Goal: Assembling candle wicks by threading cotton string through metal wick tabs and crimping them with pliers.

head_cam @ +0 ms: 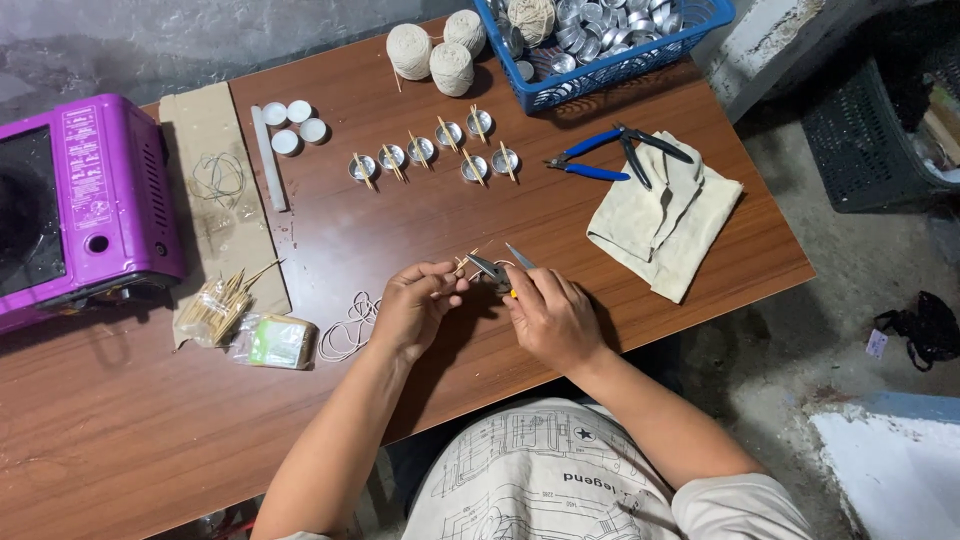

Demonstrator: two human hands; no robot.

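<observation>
A brown wooden desk (420, 230) stands on a rough concrete floor, and the person sits at its near edge. Near the middle of it, the left hand (415, 305) pinches a small wooden stick with a bit of wick (462, 268) between thumb and fingertips, its grip closed on the piece. Just right of it, the right hand (550, 315) is closed round a small pair of scissors (497, 268), whose blades stand open at the stick's end. The two hands are almost touching.

Farther back lies a row of seven small metal cups (432, 153), each with a stick laid across its rim; these look finished, so I judge a good part of the work done. Many bare cups wait in the blue basket (610, 60) at the far edge, so much seems left. Beside the basket sit three balls of white string (440, 50).

To the right lie blue-handled pliers (600, 160) partly on a folded cream cloth (660, 225). To the left are four white wax discs (292, 125), a white rod (268, 158), a strip of cardboard (215, 180), a bundle of sticks (215, 305), a small plastic packet (278, 340), loose string (350, 325), and a purple portable stove (75, 205) at the far left
</observation>
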